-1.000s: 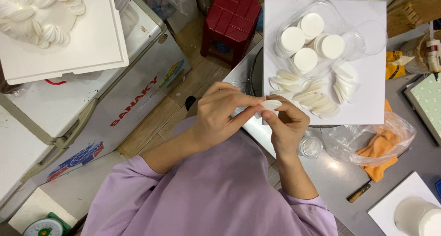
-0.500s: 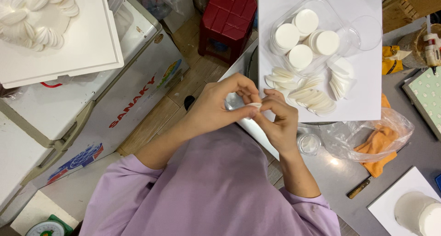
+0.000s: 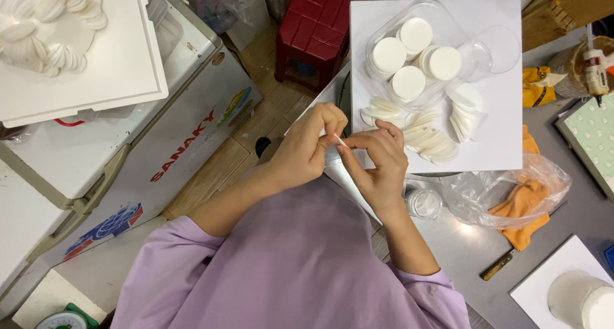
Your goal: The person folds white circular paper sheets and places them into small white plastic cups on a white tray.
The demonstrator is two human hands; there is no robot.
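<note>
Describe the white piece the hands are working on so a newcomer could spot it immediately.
Start at the white board at top right, with its clear tray of stacked white pads. Just below its lower left corner, the left hand and right hand meet. Pinched between their fingertips is a thin white round pad, seen edge-on; unlike the loose pads fanned on the board, it is lifted off the board.

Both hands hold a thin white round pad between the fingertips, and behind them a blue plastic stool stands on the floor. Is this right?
Not quite: the plastic stool is red, not blue, as the head view shows. The rest holds: the left hand and the right hand pinch a thin white round pad between the fingertips, and the stool stands on the floor behind them.
</note>
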